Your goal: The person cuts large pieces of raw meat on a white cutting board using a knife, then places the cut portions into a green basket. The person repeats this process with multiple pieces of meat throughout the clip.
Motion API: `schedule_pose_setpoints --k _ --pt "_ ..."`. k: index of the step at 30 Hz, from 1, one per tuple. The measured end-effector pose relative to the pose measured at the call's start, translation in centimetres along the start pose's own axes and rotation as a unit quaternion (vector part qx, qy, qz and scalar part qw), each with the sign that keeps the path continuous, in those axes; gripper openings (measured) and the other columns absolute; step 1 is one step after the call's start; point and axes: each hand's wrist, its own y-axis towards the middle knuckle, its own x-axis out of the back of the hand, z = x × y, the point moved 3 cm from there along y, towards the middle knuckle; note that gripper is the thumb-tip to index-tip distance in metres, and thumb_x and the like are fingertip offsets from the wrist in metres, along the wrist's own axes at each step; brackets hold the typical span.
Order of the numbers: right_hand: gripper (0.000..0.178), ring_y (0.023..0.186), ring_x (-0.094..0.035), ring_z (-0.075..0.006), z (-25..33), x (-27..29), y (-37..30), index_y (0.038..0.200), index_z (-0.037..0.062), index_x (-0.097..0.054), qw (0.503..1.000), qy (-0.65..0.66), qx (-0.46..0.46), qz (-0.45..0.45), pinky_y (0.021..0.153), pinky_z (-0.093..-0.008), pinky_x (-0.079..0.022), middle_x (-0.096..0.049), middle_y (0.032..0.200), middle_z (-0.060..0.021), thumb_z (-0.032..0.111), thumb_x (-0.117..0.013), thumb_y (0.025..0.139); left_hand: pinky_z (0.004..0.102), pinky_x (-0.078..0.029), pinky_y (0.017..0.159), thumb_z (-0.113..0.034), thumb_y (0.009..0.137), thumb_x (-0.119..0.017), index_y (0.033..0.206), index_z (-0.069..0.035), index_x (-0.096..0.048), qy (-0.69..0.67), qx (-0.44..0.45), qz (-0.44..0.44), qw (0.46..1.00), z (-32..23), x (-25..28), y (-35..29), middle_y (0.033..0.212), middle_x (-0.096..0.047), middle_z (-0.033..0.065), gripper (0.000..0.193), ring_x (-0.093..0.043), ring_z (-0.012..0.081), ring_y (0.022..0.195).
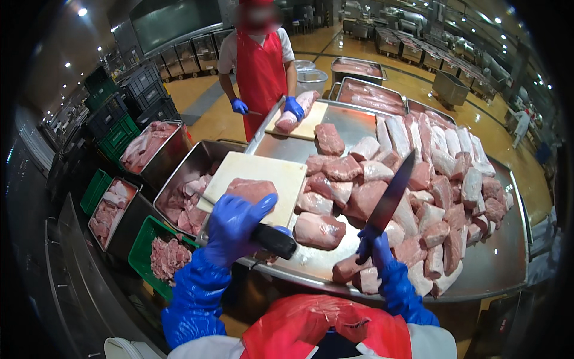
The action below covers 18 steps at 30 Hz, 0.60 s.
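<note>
My left hand (234, 226), in a blue glove, is closed round the black handle of a sharpening steel (275, 240). Its thin rod shows past the glove, over a white cutting board (230, 164). On that board a piece of pork (251, 189) lies partly behind my fingers. Gripped in my right hand (375, 248) is a large knife (391, 194), its wide blade pointing up and away, above the meat. Steel and knife are well apart. Many trimmed pork pieces (320, 230) cover the metal table (499, 263) in front of me and to the right.
Across the table a co-worker in a red apron (263, 75) holds meat (299, 110) on another board, with a small knife in one hand. At my left stand a green crate (140, 242) of trimmings and metal bins (182, 161) of meat. More trays (371, 96) stand beyond.
</note>
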Motion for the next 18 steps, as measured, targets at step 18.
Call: schedule_pose_setpoints --k 18 --pt "0.057 0.059 -0.054 -0.0232 14.8 -7.3 -1.8 0.088 -0.0048 -0.069 0.793 -0.543 0.115 0.252 0.060 -0.0397 -0.046 -0.061 0.067 -0.0206 0.050 -0.054 0.097 0.0349 -0.036 0.045 -0.030 0.074 -0.078 0.066 -0.016 -0.051 -0.340 -0.352 0.019 0.872 -9.1 -9.5 1.3 0.058 -0.042 -0.0001 0.032 -0.048 0.0196 0.052"
